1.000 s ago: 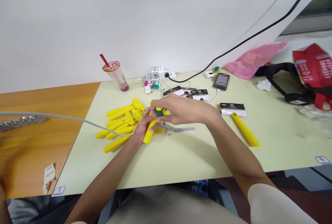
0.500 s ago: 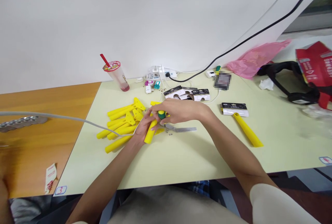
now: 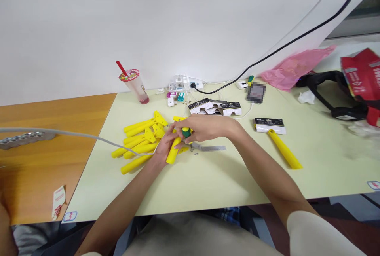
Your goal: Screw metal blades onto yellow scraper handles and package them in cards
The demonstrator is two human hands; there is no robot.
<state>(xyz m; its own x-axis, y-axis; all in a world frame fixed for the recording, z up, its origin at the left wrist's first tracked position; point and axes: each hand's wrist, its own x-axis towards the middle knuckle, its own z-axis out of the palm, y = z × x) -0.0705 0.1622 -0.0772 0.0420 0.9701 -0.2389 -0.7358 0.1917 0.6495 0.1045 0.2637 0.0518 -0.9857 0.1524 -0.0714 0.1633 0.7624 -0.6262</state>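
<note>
My left hand [image 3: 164, 148] is wrapped round a yellow plastic scraper handle [image 3: 172, 154], which slants between my two hands. Over its upper part, my right hand [image 3: 204, 124] grips a short green-and-yellow screwdriver [image 3: 187, 132]. The screwdriver's tip is hidden by my fingers. Just right of the handle lies a flat metal blade [image 3: 214, 148] on the table, with a few tiny screws [image 3: 195, 154] in front of it. Several more yellow scraper handles [image 3: 135, 165] are heaped left of my left hand.
Black-and-white card sleeves [image 3: 231, 108] lie behind my hands, near a power strip [image 3: 178, 84] with cables. A drink cup [image 3: 138, 90] stands back left. To the right are a packaged yellow scraper [image 3: 285, 149], a pink bag [image 3: 292, 70] and a black strap frame [image 3: 323, 93]. A grey cable [image 3: 97, 138] crosses from the left.
The whole view has shifted very slightly. Both hands stay together on the scraper handle, and the screwdriver's green grip looks slightly turned.
</note>
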